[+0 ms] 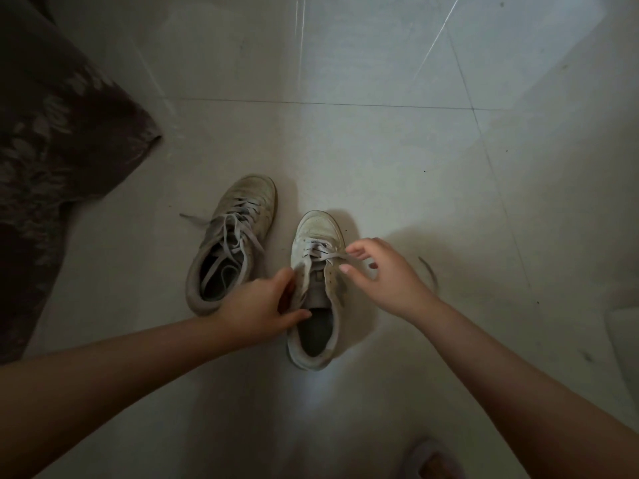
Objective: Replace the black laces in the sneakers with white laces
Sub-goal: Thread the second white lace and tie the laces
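Currently, head view: left hand (257, 300) grips the collar of the worn white low-top sneaker (316, 288), steadying it on the pale tiled floor (415, 150). Right hand (383, 271), fingers curled, pinches a white lace (328, 256) at the upper eyelets, just left of its fingertips. Sneaker's long axis points away from the person. Second laced white sneaker (231, 240) lies beyond the left fingers.

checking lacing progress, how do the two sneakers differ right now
The left sneaker is laced most of the way up, its lace ends loose; the right sneaker has lace only near the toe. The left one lies untouched; the left hand grips the right one. Both are pale, on the floor.
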The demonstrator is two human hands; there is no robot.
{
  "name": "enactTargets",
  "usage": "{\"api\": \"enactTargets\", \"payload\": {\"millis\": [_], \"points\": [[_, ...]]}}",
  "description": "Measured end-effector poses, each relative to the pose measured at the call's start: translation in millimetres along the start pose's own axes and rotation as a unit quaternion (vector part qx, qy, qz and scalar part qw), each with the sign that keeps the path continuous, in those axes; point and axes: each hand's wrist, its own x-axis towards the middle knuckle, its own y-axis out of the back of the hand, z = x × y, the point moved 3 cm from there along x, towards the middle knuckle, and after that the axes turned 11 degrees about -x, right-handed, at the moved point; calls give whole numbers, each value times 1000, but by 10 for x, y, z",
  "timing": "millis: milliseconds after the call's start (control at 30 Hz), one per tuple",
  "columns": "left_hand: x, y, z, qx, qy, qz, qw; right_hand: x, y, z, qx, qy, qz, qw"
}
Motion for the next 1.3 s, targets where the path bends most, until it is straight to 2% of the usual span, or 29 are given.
{"api": "enactTargets", "payload": {"millis": [133, 300, 400, 500, 567, 633, 767, 867, 933, 967, 1033, 1067, 1133, 1200, 1233, 1300], "points": [[25, 138, 54, -50, -58, 0, 997, 37, 31, -214, 40, 46, 11, 998], [154, 495, 323, -173, -132, 11, 976, 70, 31, -496, 84, 116, -57, 988], [277, 655, 411, -182, -139, 16, 973, 141, 87, -550, 147, 72, -109, 980], [349, 849, 395, -175, -125, 70, 974, 215, 235, -441, 190, 0, -54, 980], [365, 931, 357, -167, -109, 92, 976, 219, 293, -346, 255, -68, -23, 964], [372, 927, 277, -126, -91, 70, 985, 200, 274, -265, 363, -154, -24, 918], [315, 813, 98, 7, -108, -17, 994, 168, 258, -170, 585, -278, -28, 761], [268, 871, 7, 120, -165, 42, 978, 161, 257, -46, 662, -319, -9, 678], [272, 955, -48, 165, -173, 74, 968, 164, 256, 37, 677, -350, 17, 647], [283, 993, -76, 181, -164, 83, 966, 167, 256, 86, 671, -368, 30, 643], [326, 1058, -120, 219, -109, 84, 966, 182, 244, 153, 632, -395, 47, 666], [343, 1090, -132, 231, -69, 84, 967, 182, 237, 160, 589, -401, 57, 699], [335, 1158, -67, 186, -24, 124, 974, 170, 256, 149, 425, -385, 118, 811], [334, 1196, 115, 28, -35, 171, 984, 145, 339, 29, 251, -281, 190, 907], [367, 1185, 205, -89, -32, 171, 981, 153, 364, -94, 219, -206, 171, 938], [459, 1085, 385, -332, 4, 124, 935, 179, 327, -396, 239, -97, 15, 966]]}}
